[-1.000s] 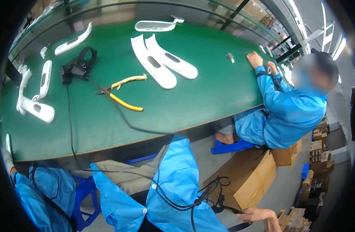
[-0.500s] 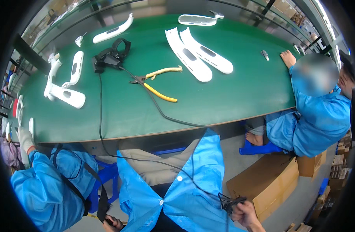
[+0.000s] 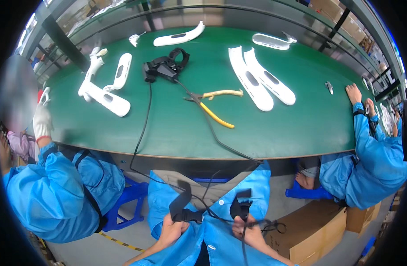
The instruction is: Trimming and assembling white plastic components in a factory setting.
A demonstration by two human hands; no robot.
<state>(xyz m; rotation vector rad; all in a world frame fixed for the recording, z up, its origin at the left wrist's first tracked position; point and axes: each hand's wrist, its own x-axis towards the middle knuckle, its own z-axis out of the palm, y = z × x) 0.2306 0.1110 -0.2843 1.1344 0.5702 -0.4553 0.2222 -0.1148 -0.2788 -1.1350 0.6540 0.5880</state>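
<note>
Low in front of my lap, my left hand [image 3: 172,230] is closed on a black strap [image 3: 180,201] that sticks up and bends over above the fingers. A short way to its right, my right hand [image 3: 249,229] grips a black buckle [image 3: 241,207] on a piece of webbing. Thin black cables [image 3: 270,226] hang in loops around the right hand. Both hands are apart, over my blue coat [image 3: 203,241]. From the table, a black cable [image 3: 143,128] runs down to my lap from a black strapped device [image 3: 163,68].
On the green table [image 3: 176,133] lie pliers [image 3: 219,116] with yellow handles, and several white curved plastic parts [image 3: 252,80]. Co-workers in blue coats sit at the left [image 3: 57,190] and right [image 3: 367,177]. A cardboard box [image 3: 310,230] stands on the floor at my right.
My hands, held wide apart before, have come together in front of my lap. The left one has brought the black strap in from the left, and the right one has moved inward with the buckle.
</note>
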